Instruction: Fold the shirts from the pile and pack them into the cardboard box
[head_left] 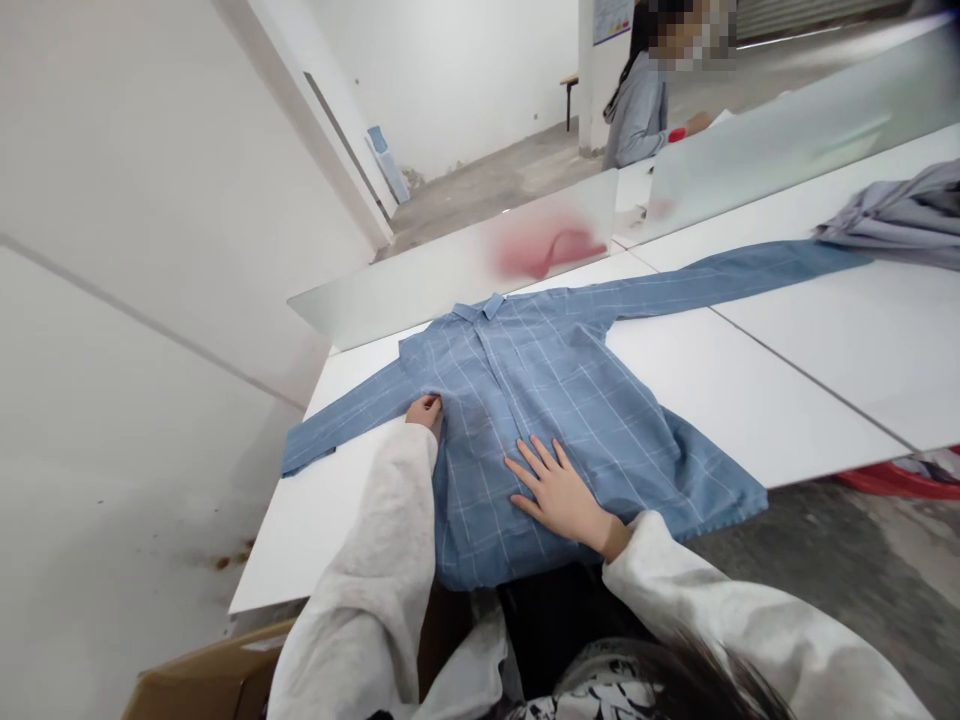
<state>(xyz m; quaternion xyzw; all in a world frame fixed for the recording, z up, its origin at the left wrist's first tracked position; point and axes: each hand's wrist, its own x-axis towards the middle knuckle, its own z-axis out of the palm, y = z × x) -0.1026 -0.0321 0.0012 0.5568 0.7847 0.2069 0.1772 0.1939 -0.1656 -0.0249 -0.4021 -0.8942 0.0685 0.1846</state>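
A blue shirt with thin white checks [555,370] lies front up across the white table, its collar toward the far side. One sleeve stretches out to the left, the other far to the right. Its hem hangs over the near table edge. At the left side seam, just below the armpit, my left hand [426,412] pinches the cloth between curled fingers. My right hand [559,492] rests flat on the lower front of the shirt with its fingers spread.
A frosted divider [450,250] runs along the table's far edge, with a blurred red shape behind it. Grey crumpled cloth [900,215] lies at the right. A cardboard box [202,675] stands below left. Beyond the divider is another person [637,110] in grey.
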